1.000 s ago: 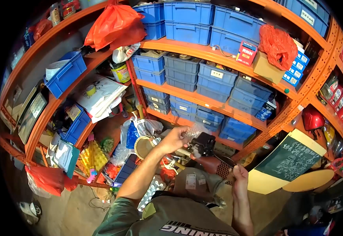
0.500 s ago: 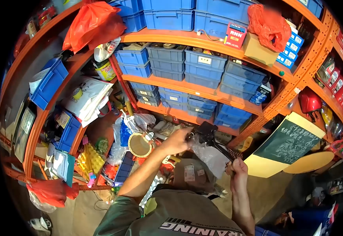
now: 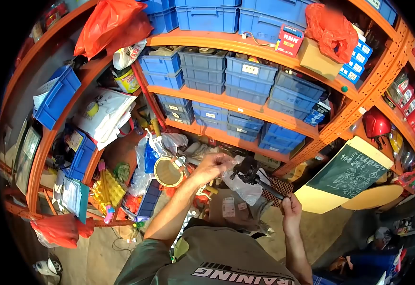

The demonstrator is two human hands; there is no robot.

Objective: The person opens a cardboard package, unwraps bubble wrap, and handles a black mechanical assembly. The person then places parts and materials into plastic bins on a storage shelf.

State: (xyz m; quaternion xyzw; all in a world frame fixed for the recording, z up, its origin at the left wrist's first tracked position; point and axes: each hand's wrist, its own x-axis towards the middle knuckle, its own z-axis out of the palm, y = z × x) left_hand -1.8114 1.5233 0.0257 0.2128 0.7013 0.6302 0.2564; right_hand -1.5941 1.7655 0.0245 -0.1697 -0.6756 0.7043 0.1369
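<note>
A black device with a long dark handle (image 3: 270, 189) is held up in front of my chest. My right hand (image 3: 291, 207) is wrapped round the handle's lower end. A crumpled clear plastic bag (image 3: 245, 189) hangs beneath the black head of the device (image 3: 246, 170). My left hand (image 3: 213, 167) is at the left side of the head, fingers pinched at the edge of the clear plastic. Below them lies a cardboard box (image 3: 224, 206) with white labels, close to my shirt.
Orange shelving (image 3: 264, 111) with blue bins (image 3: 250, 76) curves across the front. A green chalkboard (image 3: 350, 173) leans at the right. A round woven basket (image 3: 168, 172) and plastic bags lie left of my hands. A red bag (image 3: 57, 230) hangs at the lower left.
The device has turned, so its handle now slants down to my right hand. The clear plastic has dropped from above the head to hang below it. The camera view has shifted.
</note>
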